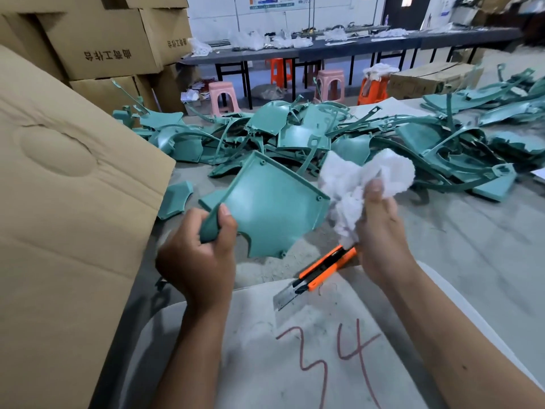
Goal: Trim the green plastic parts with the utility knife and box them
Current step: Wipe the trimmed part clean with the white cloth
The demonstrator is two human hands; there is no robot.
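Left hand [197, 255] curled tight round the narrow stem of a green plastic part [268, 202], a flat fan-shaped panel with a raised rim, held tilted above the near middle of the tabletop [460, 246]. Right hand [380, 231] closed on two things at once: a white cloth [362, 178] bunched up above the thumb and touching the panel's right corner, and an orange utility knife [321, 271] gripped lower in the fist, blade out and pointing down and left toward the near edge. Under the knife tip, a pale sheet [295, 349] spread at the near edge, marked in red with the number 34.

Across the far half of the tabletop, edge to edge, sprawled a heap of green parts [295, 131], panels and curved strips tangled together, too many and too overlapped to count. One small green piece [175, 199] lay apart near the left edge, just beside a large cardboard box [65, 219] that rose against that edge and blocked the view leftward. Behind the box, at the far left, stood stacked cartons [103, 45] with printed characters, at least four showing. Beyond the far edge: two pink stools [222, 95], two orange stools [280, 70], another carton [430, 76] on the floor, and a long dark bench [324, 48] strewn with white bags.
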